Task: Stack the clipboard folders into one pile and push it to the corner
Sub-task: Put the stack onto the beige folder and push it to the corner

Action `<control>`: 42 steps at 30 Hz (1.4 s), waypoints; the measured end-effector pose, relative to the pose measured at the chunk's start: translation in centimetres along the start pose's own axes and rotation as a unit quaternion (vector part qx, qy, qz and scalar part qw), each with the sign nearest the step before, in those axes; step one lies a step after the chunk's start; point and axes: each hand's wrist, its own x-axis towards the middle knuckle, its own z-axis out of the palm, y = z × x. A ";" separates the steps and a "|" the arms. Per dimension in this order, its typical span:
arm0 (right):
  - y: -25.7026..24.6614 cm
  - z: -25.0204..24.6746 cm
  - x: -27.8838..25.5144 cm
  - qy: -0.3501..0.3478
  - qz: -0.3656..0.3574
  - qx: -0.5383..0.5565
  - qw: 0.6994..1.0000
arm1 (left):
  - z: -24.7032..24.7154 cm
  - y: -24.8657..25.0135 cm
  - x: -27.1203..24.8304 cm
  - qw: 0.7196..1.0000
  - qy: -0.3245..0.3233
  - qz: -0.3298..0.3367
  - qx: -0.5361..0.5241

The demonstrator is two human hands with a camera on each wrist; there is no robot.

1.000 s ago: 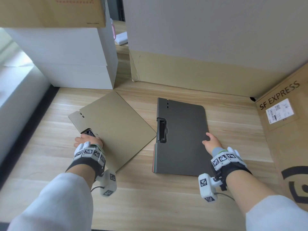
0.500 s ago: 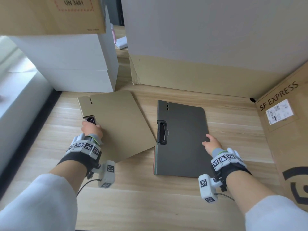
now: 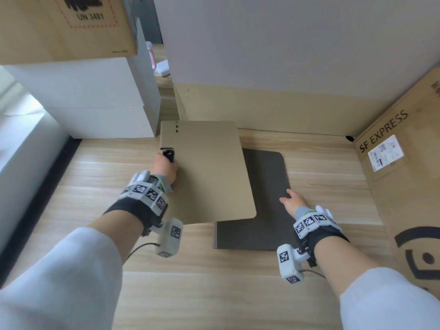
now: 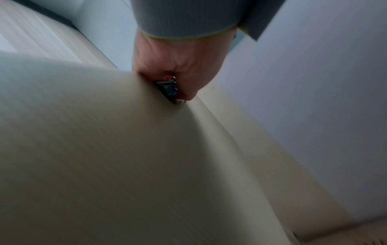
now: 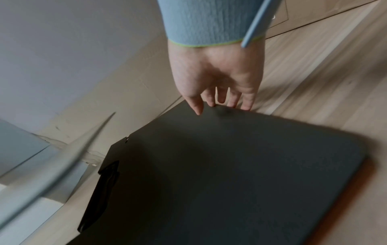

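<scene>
the left hand (image 3: 166,169) gripped the tan folder (image 3: 209,172) at its black clip (image 3: 168,155) on the left edge, fingers curled round the clip and the board's rim, as the left wrist view showed (image 4: 176,73). the tan folder was held up off the bench (image 3: 214,294), hanging over the left part of the grey folder (image 3: 264,198) and hiding that half from the head view; its far edge lay near the foot of the big box (image 3: 285,55) at the back. the wrist picture was blurred, so whether the tan folder touched the grey one below probably cannot be told.

the grey folder lay flat on the bench, toward the back right, short of the corner where the big box met the sf express carton (image 3: 404,163). its own clip (image 5: 100,187) sat on its left edge, seen only from the right wrist. the right hand (image 3: 291,202) rested on the grey folder's right edge, fingers (image 5: 247,101) spread and nearly straight, tips touching the rim, holding nothing.

at the back left corner of the bench stood white boxes (image 3: 95,98) with a brown carton (image 3: 59,27) marked un 3481 on top, the tan folder's far left corner just beside them
</scene>
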 end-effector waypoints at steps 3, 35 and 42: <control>-0.3 -0.1 -0.3 -0.014 0.000 0.011 1.000 | 3.8 1.3 -1.8 0.999 -0.033 0.032 0.006; -0.2 -1.9 0.3 -0.017 0.049 0.071 0.996 | 13.2 4.3 -6.0 0.987 -0.137 -0.083 0.020; -0.9 -1.6 1.0 -0.012 0.113 0.172 0.978 | 13.0 4.1 -5.4 0.987 -0.146 -0.072 0.019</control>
